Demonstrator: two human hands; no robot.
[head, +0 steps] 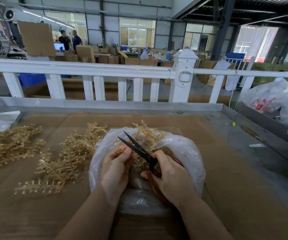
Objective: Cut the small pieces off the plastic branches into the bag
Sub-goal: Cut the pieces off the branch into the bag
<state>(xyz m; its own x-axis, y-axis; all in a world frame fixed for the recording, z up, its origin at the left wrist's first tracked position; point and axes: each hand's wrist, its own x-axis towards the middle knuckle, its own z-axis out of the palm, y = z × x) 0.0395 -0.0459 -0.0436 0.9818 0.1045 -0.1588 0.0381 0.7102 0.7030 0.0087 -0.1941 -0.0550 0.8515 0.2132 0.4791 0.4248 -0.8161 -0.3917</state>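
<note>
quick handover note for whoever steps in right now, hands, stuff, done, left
Left hand pinches a plastic branch over the open bag.
Right hand grips the scissors, blades open at the branch.
Done: cut pieces already lie in the bag.
Left: branch piles on the cardboard to the left remain uncut.

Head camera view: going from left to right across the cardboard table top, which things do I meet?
Far-left pile of plastic branches → middle pile of plastic branches → left hand → scissors → right hand → right edge of the clear bag.
</note>
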